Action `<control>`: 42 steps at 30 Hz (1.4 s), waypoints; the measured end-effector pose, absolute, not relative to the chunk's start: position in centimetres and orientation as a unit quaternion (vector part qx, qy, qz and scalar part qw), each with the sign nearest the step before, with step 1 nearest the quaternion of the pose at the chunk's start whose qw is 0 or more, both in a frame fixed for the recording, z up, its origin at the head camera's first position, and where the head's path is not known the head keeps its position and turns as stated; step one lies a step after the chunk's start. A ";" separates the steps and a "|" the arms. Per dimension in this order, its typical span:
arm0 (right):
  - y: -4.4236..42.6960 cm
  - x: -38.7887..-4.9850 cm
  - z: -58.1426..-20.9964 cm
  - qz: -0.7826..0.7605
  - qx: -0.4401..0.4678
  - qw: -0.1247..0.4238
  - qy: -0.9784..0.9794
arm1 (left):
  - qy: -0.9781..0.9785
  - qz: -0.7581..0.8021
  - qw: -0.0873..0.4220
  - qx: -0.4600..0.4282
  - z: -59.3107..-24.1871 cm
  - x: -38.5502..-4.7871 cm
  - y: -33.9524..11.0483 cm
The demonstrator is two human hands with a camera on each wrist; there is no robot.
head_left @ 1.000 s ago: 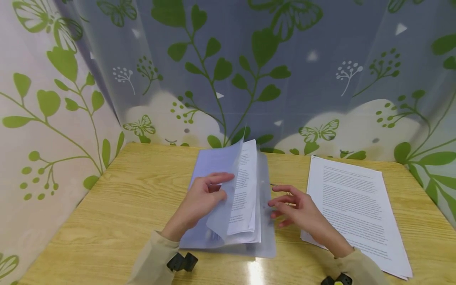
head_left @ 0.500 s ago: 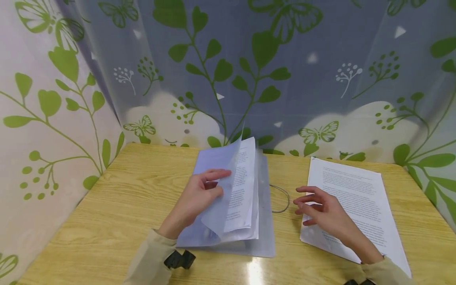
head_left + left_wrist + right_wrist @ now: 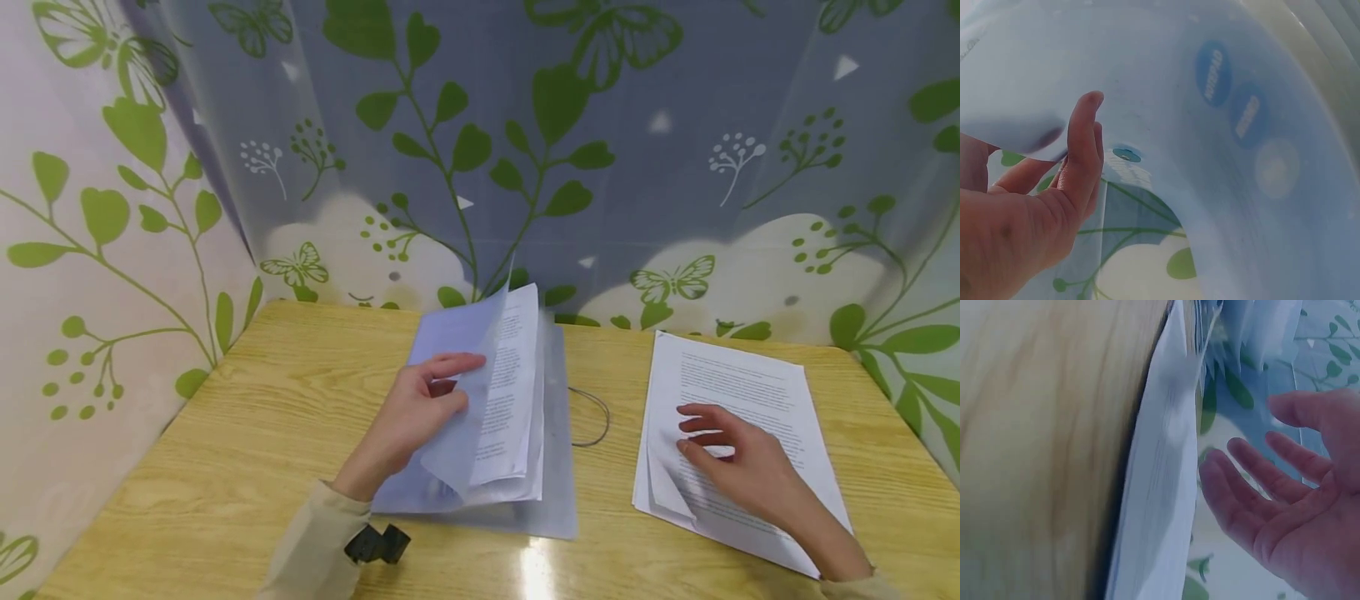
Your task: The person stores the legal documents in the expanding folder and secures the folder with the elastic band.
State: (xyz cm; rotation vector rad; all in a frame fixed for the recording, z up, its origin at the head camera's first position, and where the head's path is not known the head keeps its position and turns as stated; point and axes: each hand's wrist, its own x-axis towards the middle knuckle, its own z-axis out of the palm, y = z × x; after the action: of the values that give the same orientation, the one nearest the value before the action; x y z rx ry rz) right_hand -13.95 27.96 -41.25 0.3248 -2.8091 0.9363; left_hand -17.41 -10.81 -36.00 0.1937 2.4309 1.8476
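Note:
A translucent lilac document folder [image 3: 442,333] lies partly opened at mid-table, with printed papers [image 3: 508,400] inside. My left hand [image 3: 412,417] holds its raised cover; in the left wrist view the clear sheet passes between thumb and fingers, the thumb showing dimly through it. A stack of printed sheets [image 3: 742,383] lies to the right. Over this stack hovers my right hand [image 3: 750,458], fingers loosely bent and holding nothing. Beneath it, the near-left edge of the top sheet curls up. The right wrist view shows a gap between fingers and paper [image 3: 1160,450].
A thin grey elastic cord [image 3: 600,417] loops out from the folder's right side onto the wooden table [image 3: 285,367]. Behind the table's far edge hangs a curtain [image 3: 480,208] printed with leaves and butterflies.
My right hand has moved rightward from beside the folder to over the paper stack, whose near-left edge now curls. The cord has come into view. The left hand stays at the cover.

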 end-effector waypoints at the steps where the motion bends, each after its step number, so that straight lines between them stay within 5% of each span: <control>1: 28.4 -13.9 -41.2 0.305 0.105 0.084 -0.943 | 0.794 0.603 0.039 0.065 -36.1 -17.5 -10.8; 13: 33.3 -13.8 -41.7 0.234 0.058 0.082 -0.967 | 0.795 0.604 0.038 0.054 -35.8 -17.6 -10.9; 29: 37.8 -14.2 -41.8 0.138 -0.018 -0.049 -0.989 | 0.786 0.615 0.043 0.045 -35.4 -17.5 -11.7; 36: 38.9 -14.1 -42.1 0.119 -0.063 -0.150 -0.980 | 0.782 0.620 0.045 0.039 -35.4 -17.5 -11.8; 42: 38.6 -14.1 -41.7 0.130 -0.102 -0.172 -0.971 | 0.780 0.623 0.048 0.037 -35.3 -17.6 -11.7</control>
State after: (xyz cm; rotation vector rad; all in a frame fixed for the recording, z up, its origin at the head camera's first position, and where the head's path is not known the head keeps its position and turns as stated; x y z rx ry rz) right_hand -14.14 38.58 -41.72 -0.3617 -3.4375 0.4611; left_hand -17.60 -11.75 -35.31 0.1141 2.3789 1.8987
